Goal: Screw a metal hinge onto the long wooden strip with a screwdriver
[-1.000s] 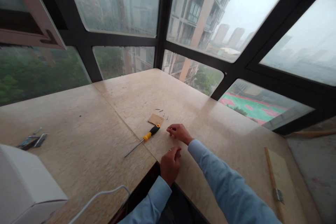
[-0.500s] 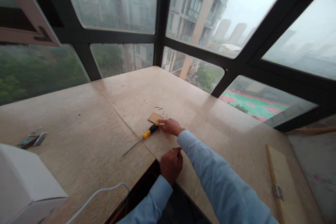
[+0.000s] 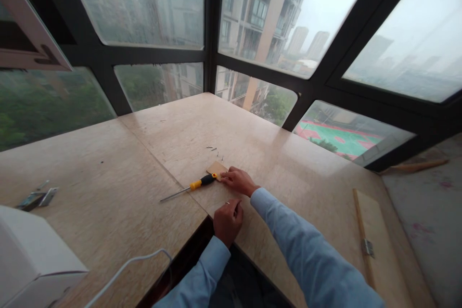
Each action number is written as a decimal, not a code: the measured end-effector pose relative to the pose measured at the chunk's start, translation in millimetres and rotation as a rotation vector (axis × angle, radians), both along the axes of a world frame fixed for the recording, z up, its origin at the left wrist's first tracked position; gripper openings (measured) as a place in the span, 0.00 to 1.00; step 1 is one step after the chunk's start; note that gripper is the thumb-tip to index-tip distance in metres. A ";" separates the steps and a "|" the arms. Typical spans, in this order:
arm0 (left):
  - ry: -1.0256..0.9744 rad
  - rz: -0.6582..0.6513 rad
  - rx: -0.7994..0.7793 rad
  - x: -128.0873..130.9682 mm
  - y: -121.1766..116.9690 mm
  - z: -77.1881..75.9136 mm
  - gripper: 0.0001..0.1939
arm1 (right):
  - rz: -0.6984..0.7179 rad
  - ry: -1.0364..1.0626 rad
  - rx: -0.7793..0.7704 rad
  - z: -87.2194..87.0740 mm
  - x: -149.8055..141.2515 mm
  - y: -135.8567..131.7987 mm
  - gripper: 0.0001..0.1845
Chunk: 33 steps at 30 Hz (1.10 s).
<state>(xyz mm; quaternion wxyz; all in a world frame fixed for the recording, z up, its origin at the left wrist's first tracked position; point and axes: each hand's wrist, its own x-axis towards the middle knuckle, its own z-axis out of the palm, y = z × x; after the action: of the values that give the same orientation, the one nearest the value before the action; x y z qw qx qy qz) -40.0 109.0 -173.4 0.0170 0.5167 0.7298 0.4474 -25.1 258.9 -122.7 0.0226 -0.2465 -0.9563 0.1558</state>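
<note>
My right hand (image 3: 239, 181) reaches over the tabletop, its fingers closed at the near edge of a small flat wooden piece (image 3: 215, 166). Against that piece and by my fingertips lies the handle end of a screwdriver (image 3: 196, 184), black and yellow, its shaft pointing left across the seam. Just beyond the wood are several small screws or nails (image 3: 220, 156), some standing upright. My left hand (image 3: 228, 222) is curled into a fist at the table's near edge, a ring on one finger. Whether anything is inside the fist is hidden.
On the left stand a white box (image 3: 39, 245) and small metal hardware (image 3: 38, 198), with a white cable (image 3: 133, 261) nearer me. A wooden board with a metal hinge (image 3: 368, 248) lies at right. Dark-framed windows (image 3: 211, 14) border the table (image 3: 137, 173).
My right hand has drawn slightly back to the right, and the wooden piece has come with it. The screwdriver has turned, its tip swinging away from me. The view has shifted a little.
</note>
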 end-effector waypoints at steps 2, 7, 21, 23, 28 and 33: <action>-0.006 0.000 -0.010 -0.3 -0.1 -0.3 0.12 | -0.012 0.026 0.003 -1.5 8.6 -1.7 0.16; 0.006 0.011 0.001 -0.7 0.1 -1.4 0.12 | -0.053 0.137 0.007 -5.8 31.4 -5.5 0.16; 0.010 0.052 0.030 -2.6 1.5 0.9 0.12 | -0.108 0.334 -0.146 -16.2 78.2 2.9 0.08; 0.011 0.057 0.021 -3.3 1.8 1.2 0.12 | -0.097 0.355 -0.154 -16.3 87.3 2.5 0.14; -0.005 0.075 -0.004 -4.5 2.2 3.2 0.14 | -0.096 0.408 -0.147 -14.0 127.7 0.9 0.28; -0.040 0.084 0.003 -6.3 2.8 3.2 0.14 | -0.137 0.445 -0.108 -5.2 188.4 -2.7 0.29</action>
<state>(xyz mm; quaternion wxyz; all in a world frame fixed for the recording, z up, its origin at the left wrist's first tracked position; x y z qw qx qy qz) -46.4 111.7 -170.2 0.0119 0.4764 0.7496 0.4593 163.3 256.2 -127.9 0.2300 -0.2712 -0.8990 0.2555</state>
